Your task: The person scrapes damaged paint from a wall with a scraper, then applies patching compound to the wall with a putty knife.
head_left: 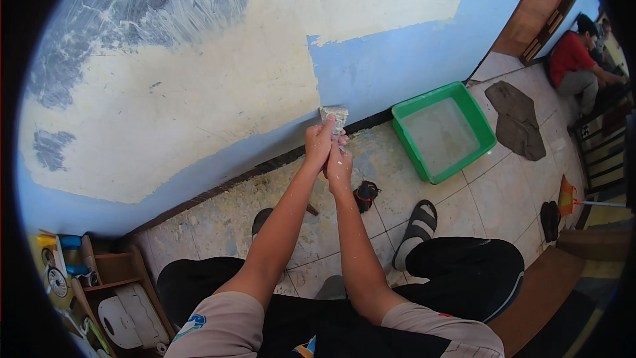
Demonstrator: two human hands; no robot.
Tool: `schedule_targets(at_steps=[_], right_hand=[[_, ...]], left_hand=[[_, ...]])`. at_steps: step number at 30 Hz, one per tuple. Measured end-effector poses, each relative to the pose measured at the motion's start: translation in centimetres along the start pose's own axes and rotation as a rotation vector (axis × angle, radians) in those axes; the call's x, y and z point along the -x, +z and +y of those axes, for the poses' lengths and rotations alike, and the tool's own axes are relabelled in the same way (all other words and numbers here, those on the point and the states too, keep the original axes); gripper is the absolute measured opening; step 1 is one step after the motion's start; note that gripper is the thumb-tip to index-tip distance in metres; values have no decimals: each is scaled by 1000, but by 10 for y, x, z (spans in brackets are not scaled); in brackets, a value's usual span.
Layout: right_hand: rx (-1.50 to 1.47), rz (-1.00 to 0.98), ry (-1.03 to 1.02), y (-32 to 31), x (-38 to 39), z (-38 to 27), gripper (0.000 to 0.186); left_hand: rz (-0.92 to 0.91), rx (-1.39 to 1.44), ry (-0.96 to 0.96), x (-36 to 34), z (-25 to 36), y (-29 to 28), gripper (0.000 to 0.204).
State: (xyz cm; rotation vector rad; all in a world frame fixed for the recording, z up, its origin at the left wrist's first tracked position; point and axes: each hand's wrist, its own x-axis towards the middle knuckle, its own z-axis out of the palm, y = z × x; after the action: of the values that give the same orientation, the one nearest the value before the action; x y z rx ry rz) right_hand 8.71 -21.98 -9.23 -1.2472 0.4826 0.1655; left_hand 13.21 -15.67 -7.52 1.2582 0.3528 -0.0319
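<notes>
Both my arms reach forward to the wall, where a scraper (334,117) with a wide blade caked in pale paint crumbs meets the lower blue band. My left hand (319,143) is closed around it, thumb lying along the blade's base. Just below and to the right, my right hand (340,166) is closed on the handle, which the fingers mostly hide. The wall (218,103) has a large cream patch bared between blue paint, with grey-smeared areas at the upper left. Pale flecks stick to my hands and forearms.
Paint flakes litter the tiled floor (291,229). A green basin (435,176) with cloudy water stands right, beside a dark cloth (517,119). A small black object (366,195) lies near my feet. Wooden shelf (109,272) at lower left; a seated person (575,59) at far right.
</notes>
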Motion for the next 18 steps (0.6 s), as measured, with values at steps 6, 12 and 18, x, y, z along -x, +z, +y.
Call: schedule_targets(at_steps=[6,12,18], right_hand=[[76,24,6,-2,-3,5,48],[47,26,15,-2,-3,3,50],[46,10,-18,-2,-4,5,49]], left_hand=[[1,51,-74,0,-2,0,41],[2,8,-3,0,-3,0,46],[29,1,11,2,-1,2,48]])
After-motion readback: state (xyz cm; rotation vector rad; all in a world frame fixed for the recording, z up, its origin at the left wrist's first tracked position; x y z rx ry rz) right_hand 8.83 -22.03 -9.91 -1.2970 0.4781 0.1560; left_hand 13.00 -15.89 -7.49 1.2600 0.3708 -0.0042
